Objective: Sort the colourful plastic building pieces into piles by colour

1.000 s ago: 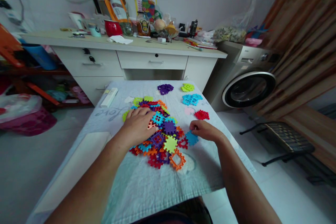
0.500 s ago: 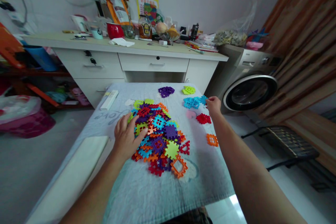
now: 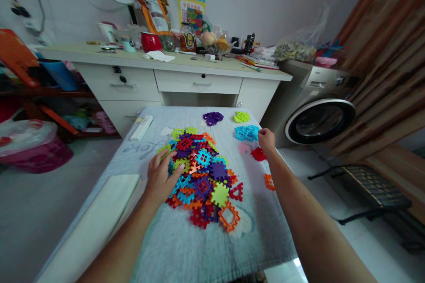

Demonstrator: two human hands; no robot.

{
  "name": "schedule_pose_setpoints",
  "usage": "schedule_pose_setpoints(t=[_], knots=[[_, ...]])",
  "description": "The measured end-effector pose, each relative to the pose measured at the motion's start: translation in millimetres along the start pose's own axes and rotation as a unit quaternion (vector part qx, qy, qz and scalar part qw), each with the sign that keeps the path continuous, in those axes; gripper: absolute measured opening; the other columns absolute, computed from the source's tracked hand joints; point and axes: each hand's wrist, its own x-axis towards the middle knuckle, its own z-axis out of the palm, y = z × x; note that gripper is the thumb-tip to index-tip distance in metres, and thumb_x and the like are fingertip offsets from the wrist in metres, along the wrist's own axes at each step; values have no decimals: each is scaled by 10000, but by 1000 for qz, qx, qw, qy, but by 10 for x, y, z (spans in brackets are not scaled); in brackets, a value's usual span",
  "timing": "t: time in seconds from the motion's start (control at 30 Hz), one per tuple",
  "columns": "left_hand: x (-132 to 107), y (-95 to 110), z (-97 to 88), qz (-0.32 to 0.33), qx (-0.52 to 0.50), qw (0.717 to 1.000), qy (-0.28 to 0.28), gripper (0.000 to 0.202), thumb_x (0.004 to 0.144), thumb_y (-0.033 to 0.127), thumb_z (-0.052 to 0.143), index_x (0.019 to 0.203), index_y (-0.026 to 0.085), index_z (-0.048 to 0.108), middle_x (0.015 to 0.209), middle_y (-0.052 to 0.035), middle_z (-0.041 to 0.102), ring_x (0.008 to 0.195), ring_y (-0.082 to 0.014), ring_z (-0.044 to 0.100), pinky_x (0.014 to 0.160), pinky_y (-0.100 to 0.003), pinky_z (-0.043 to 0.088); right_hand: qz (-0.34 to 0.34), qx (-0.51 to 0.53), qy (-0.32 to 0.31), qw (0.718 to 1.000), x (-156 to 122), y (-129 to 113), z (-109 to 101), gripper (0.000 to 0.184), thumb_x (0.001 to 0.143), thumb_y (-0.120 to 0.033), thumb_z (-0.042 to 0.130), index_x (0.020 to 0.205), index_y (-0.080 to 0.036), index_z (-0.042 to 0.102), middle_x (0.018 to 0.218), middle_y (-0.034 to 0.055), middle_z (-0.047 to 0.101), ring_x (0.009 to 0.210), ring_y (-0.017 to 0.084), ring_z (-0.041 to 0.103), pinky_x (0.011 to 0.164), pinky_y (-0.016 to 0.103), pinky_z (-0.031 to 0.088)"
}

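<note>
A heap of colourful plastic interlocking tiles (image 3: 199, 172) lies on the cloth-covered table (image 3: 232, 247). My left hand (image 3: 162, 176) rests at the heap's left edge, fingers spread, holding nothing. Further right, my right hand (image 3: 266, 140) is closed, its fingertips at the right edge of a small group of blue tiles (image 3: 245, 132). Whether a tile is still between those fingers is hidden. Around it are separate groups of purple tiles (image 3: 213, 118), lime-green tiles (image 3: 241, 117) and red tiles (image 3: 258, 154). An orange tile (image 3: 269, 181) is partly covered by my right forearm.
A white narrow box (image 3: 141, 128) lies at the table's back left, and a long pale board (image 3: 99, 216) along its left side. Behind stands a white cabinet (image 3: 199, 83) with jars and clutter on top. To the right are a washing machine (image 3: 312, 86) and a stool (image 3: 375, 185).
My right hand has moved the blue tile it held in against the blue group, and its fingers have curled in. The left hand stays at the heap. The view has shifted slightly.
</note>
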Motion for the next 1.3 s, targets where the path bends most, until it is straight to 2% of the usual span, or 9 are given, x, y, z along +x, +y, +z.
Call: schedule_pose_setpoints(t=[0.17,0.33,0.4,0.53,0.63,0.77,0.93,1.07,1.3], knots=[[16,-77,7,-55,-22,998,-5,517,859,559,489,1218,201,590,1339,-142,496,1326,-317,431,1148,-522,312,-30,-13,-89,995,-68,0,-68,416,706,-80,490,1044,-143,724,1017,92,727,899,209,659,831,301,484],[17,-106,4,-87,-63,993,-38,549,853,572,487,1238,191,576,1342,-132,501,1330,-302,435,1150,-491,328,-96,19,-92,991,-331,-166,-128,354,760,-150,548,1075,-158,710,1070,92,717,981,213,649,897,328,485],[14,-96,-2,-90,-77,992,-43,546,847,563,504,1246,196,568,1342,-124,506,1321,-291,448,1150,-481,334,-142,64,-140,978,-530,-294,-105,306,776,-192,582,1055,-176,707,1050,79,719,963,204,653,890,337,497],[4,-94,0,-82,-88,992,-41,529,833,531,552,1252,207,561,1326,-110,519,1298,-276,472,1146,-477,346,-226,125,-263,929,-977,-563,8,248,805,-253,627,1032,-189,701,1040,79,714,918,196,654,828,335,516],[2,-116,12,-75,-95,992,-39,506,832,505,572,1251,221,558,1315,-99,525,1290,-267,478,1148,-477,345,-258,107,-302,911,-1189,-675,76,221,811,-262,643,1011,-197,710,1007,76,709,893,195,645,811,334,509],[13,-126,20,-71,-97,992,-34,498,827,496,578,1240,219,563,1309,-103,530,1284,-270,479,1147,-479,343,-276,84,-333,898,-1247,-661,108,171,821,-242,636,961,-201,724,956,64,704,856,184,634,792,320,493],[30,-99,7,-76,-80,993,-44,512,820,510,567,1231,205,570,1303,-109,536,1279,-272,486,1137,-466,355,-256,120,-357,890,-1231,-587,135,164,797,-207,644,943,-190,717,928,52,697,834,175,626,775,305,479],[38,-91,-1,-81,-75,993,-45,514,818,503,563,1234,202,567,1320,-110,527,1288,-272,478,1139,-461,352,-214,161,-377,887,-1246,-605,141,117,762,-211,651,868,-180,689,821,16,680,759,152,600,719,276,459],[57,-82,-5,-80,-76,993,-39,496,802,479,584,1221,214,585,1299,-102,538,1265,-280,495,1122,-472,377,-58,336,-391,855,-1211,-635,48,264,681,-397,712,745,-191,559,578,-71,502,492,78,427,483,209,336]])
